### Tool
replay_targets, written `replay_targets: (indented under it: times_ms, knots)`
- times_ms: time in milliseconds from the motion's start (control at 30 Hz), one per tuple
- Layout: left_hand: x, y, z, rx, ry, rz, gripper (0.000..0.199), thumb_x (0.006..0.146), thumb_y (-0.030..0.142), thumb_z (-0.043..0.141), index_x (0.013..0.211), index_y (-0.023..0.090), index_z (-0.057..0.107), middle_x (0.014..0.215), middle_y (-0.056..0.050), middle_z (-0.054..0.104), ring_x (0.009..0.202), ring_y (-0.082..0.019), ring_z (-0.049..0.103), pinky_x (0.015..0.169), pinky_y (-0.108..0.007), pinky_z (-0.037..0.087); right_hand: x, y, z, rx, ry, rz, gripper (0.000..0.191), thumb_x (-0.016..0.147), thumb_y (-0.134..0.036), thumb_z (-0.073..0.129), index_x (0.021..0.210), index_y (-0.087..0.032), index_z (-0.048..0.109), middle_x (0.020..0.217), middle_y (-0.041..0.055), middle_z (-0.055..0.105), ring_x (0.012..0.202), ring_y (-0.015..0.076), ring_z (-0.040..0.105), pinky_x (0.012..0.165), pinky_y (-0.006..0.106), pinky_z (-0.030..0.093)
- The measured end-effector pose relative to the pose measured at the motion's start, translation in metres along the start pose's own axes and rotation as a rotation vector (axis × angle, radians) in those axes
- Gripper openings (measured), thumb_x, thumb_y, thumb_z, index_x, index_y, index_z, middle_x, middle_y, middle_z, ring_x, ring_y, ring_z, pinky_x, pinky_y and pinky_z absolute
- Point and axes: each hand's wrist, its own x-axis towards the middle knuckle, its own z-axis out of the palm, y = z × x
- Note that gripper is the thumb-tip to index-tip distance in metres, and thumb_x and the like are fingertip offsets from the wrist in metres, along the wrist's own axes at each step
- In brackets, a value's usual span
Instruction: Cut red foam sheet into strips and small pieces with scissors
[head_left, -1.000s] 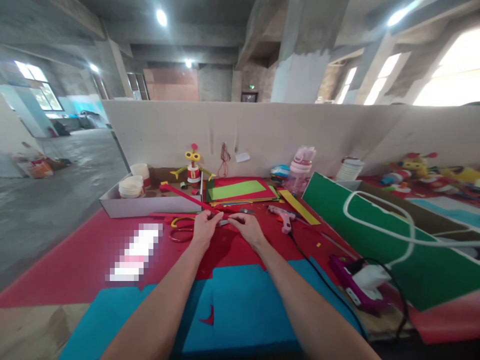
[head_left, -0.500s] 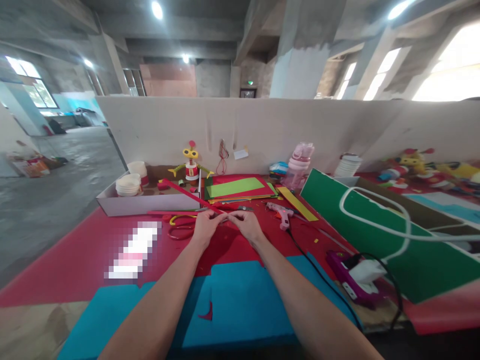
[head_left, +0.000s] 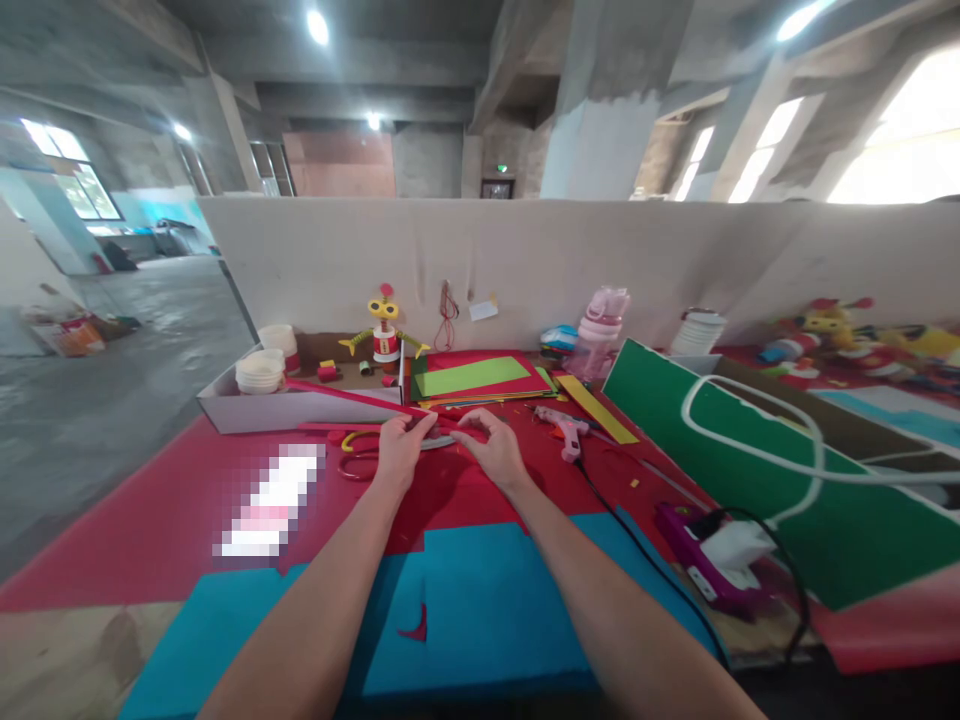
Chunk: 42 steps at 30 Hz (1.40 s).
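A long, narrow red paper strip (head_left: 352, 398) slants up to the left from my left hand (head_left: 399, 450), which pinches it near its right end. My right hand (head_left: 493, 450) is just to the right, thumb and index finger curved with a small gap between them. No strip shows clearly in that gap. Below and behind my left hand lie scissors with a yellow and a dark red handle (head_left: 358, 466). Their blades (head_left: 439, 442) show between my hands. Another red strip (head_left: 319, 427) lies flat on the red table cover (head_left: 300, 500).
A pink glue gun (head_left: 564, 428) with a black cable rests to the right. Stacked coloured paper (head_left: 476, 376) lies behind my hands, beside a white tray (head_left: 307, 408) and a toy figure (head_left: 385, 340). Blue sheets (head_left: 487, 600), a purple power strip (head_left: 705, 570) and a green board (head_left: 735, 470) are nearer.
My hands have moved slightly apart, and the right fingers have come off the strip. The strip's far end has swung lower to the left.
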Motion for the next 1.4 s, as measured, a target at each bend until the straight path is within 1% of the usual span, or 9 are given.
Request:
replay_targets:
  times_ms: [200,367,600,967,1167,1233,1300,1333,1400]
  knots:
    - [-0.002,0.001,0.001,0.020,-0.006,0.018,0.028,0.065,0.039,0.074,0.062,0.013,0.067,0.057,-0.004,0.065,0.056,-0.014,0.057,0.061,-0.025,0.045,0.000,-0.002,0.000,-0.024,0.036,0.050,0.023,0.075,-0.042,0.066,0.073,-0.019,0.062,0.074,0.0022,0.066,0.074,0.0186,0.061,0.073,0.030,0.047]
    - [-0.003,0.002,0.002,0.014,-0.004,0.018,0.028,0.065,0.039,0.074,0.059,0.013,0.066,0.056,-0.004,0.064,0.056,-0.014,0.057,0.061,-0.026,0.045,0.000,0.000,0.000,0.010,0.062,0.153,0.026,0.073,-0.045,0.065,0.069,-0.019,0.063,0.069,0.0021,0.066,0.067,0.0173,0.060,0.066,0.028,0.047]
    - [-0.002,-0.001,0.003,-0.011,0.002,0.002,0.027,0.063,0.038,0.076,0.064,0.012,0.068,0.057,-0.003,0.065,0.056,-0.013,0.058,0.062,-0.026,0.046,0.000,0.006,0.002,0.086,0.096,0.274,0.029,0.067,-0.047,0.069,0.067,-0.019,0.061,0.067,0.0014,0.066,0.063,0.0161,0.058,0.062,0.027,0.046]
    - [-0.003,0.003,0.004,-0.008,0.016,0.020,0.026,0.063,0.036,0.076,0.063,0.011,0.068,0.053,-0.003,0.063,0.054,-0.012,0.057,0.060,-0.025,0.045,0.000,0.010,0.003,0.075,0.095,0.257,0.031,0.069,-0.050,0.068,0.066,-0.020,0.059,0.064,0.0014,0.065,0.063,0.0169,0.059,0.062,0.028,0.047]
    - [-0.004,0.003,0.004,-0.001,0.012,0.015,0.026,0.064,0.036,0.075,0.065,0.011,0.068,0.055,-0.003,0.064,0.055,-0.013,0.057,0.060,-0.026,0.045,0.000,0.007,0.003,0.117,0.106,0.269,0.030,0.067,-0.046,0.070,0.066,-0.020,0.055,0.063,0.0008,0.064,0.063,0.0162,0.059,0.064,0.028,0.048]
    - [-0.004,0.003,0.004,0.022,0.001,0.022,0.025,0.065,0.036,0.075,0.064,0.012,0.068,0.055,-0.003,0.064,0.055,-0.013,0.056,0.061,-0.026,0.045,0.001,0.007,0.002,0.120,0.077,0.249,0.025,0.069,-0.041,0.069,0.076,-0.019,0.059,0.067,0.0009,0.065,0.066,0.0163,0.061,0.066,0.028,0.048]
    - [-0.004,0.003,0.003,0.071,-0.024,0.045,0.025,0.066,0.037,0.073,0.060,0.013,0.067,0.055,-0.003,0.064,0.055,-0.013,0.056,0.062,-0.026,0.045,0.002,0.007,0.000,0.066,0.015,0.199,0.024,0.071,-0.036,0.066,0.087,-0.019,0.064,0.072,0.0016,0.068,0.070,0.0168,0.063,0.070,0.029,0.048]
    - [-0.004,0.003,0.003,0.106,-0.033,0.062,0.025,0.067,0.036,0.073,0.058,0.014,0.067,0.054,-0.003,0.064,0.055,-0.014,0.056,0.062,-0.026,0.045,0.002,0.007,-0.002,0.016,-0.020,0.174,0.022,0.072,-0.033,0.064,0.089,-0.019,0.066,0.075,0.0021,0.069,0.072,0.0171,0.063,0.072,0.030,0.048]
    - [-0.005,0.003,0.003,0.181,-0.032,0.087,0.025,0.066,0.036,0.073,0.056,0.015,0.067,0.054,-0.003,0.064,0.056,-0.014,0.056,0.062,-0.025,0.044,0.002,0.005,-0.005,-0.100,-0.073,0.142,0.016,0.072,-0.029,0.063,0.084,-0.020,0.069,0.077,0.0024,0.071,0.074,0.0177,0.063,0.072,0.030,0.048]
